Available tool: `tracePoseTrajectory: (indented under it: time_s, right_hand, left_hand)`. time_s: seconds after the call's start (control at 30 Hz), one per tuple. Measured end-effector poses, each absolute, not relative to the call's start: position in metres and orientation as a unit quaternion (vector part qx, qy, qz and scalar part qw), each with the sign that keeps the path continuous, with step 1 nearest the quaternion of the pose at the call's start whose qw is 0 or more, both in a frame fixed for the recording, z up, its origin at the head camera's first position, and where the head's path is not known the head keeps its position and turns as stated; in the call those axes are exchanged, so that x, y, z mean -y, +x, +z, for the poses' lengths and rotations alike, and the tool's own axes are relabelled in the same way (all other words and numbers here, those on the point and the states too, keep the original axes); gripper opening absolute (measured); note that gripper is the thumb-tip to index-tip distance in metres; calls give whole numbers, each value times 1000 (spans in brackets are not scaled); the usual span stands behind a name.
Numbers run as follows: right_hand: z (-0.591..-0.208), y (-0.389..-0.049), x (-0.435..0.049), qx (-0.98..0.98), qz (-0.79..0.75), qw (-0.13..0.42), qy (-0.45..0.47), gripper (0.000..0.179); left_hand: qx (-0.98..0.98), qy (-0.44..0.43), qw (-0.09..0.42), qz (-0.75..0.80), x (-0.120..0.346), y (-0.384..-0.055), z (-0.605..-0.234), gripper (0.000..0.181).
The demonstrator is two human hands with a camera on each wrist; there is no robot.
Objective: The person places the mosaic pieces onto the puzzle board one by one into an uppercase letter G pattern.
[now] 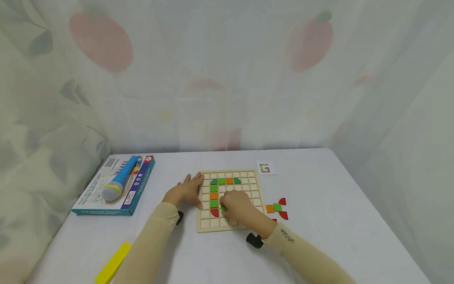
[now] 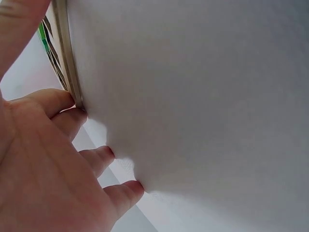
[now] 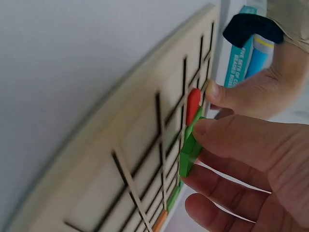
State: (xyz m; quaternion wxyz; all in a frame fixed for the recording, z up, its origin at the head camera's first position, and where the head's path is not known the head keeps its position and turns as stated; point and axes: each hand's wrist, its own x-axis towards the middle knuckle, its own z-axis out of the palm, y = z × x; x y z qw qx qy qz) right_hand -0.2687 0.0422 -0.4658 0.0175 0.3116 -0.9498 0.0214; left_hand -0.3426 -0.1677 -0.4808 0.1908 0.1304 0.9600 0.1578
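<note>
A wooden grid board [image 1: 227, 227] lies flat on the table, with green, orange and red tiles set in some of its squares. My left hand [image 1: 184, 192] rests at the board's left edge, its fingers spread and touching the rim; the left wrist view shows fingertips against the board's side [image 2: 72, 72]. Between thumb and fingers, my right hand [image 1: 241, 207] pinches a green square tile [image 3: 190, 152]. It holds the tile over the board, just right of a red quarter-round tile [image 1: 214, 212] in the lower left.
Right of the board lie loose tiles: an orange square [image 1: 270, 208], a green square [image 1: 278, 207] and several red quarter-rounds. A small pattern card [image 1: 266, 168] lies behind them. At left, a blue toy microphone [image 1: 122, 177] rests on a box [image 1: 103, 212]; a yellow block [image 1: 112, 263] lies in front.
</note>
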Motion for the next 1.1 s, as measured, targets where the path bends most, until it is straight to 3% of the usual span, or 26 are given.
tracePoseTrajectory:
  time_s: [0.6,1.1]
  right_hand:
    - [-480,-267,-37,951,38,11,306,16]
    - [-472,-265,-41,956,31,13,291,27]
  left_hand:
    - [-960,132,189,160,166,-342,-478,122]
    - [-959,133,189,163,168,-344,-482,123]
